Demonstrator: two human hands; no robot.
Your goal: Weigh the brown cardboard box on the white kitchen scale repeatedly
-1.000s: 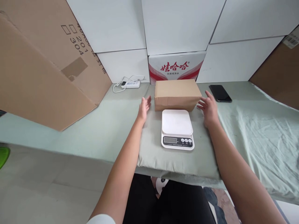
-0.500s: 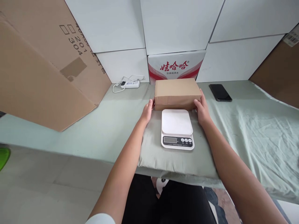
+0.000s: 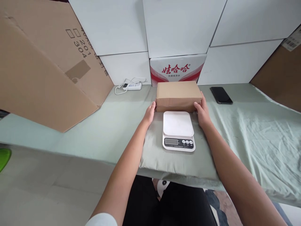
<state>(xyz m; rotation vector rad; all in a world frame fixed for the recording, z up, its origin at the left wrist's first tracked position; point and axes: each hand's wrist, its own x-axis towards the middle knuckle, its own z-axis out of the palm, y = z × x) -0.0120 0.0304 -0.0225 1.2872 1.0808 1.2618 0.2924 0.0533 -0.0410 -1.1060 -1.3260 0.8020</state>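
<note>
A closed brown cardboard box (image 3: 177, 89) sits behind a white kitchen scale (image 3: 178, 124), with a narrow gap or contact between them that I cannot make out. My left hand (image 3: 150, 113) presses against the box's left end, its fingers partly hidden behind the edge. On the right end, my right hand (image 3: 202, 110) grips the box, thumb on the front face and fingers along the side. The scale's platform is bare, and its display and several round buttons face me.
Behind the box stands a white and red printed carton (image 3: 177, 69) against white panels. A black phone (image 3: 221, 95) lies to the right. On the left are a white power bank with a cable (image 3: 132, 86) and a large cardboard carton (image 3: 58, 62). Green cloth (image 3: 113, 125) covers the table.
The view has shifted slightly. Both hands stay on the cardboard box, which stands in nearly the same place behind the scale.
</note>
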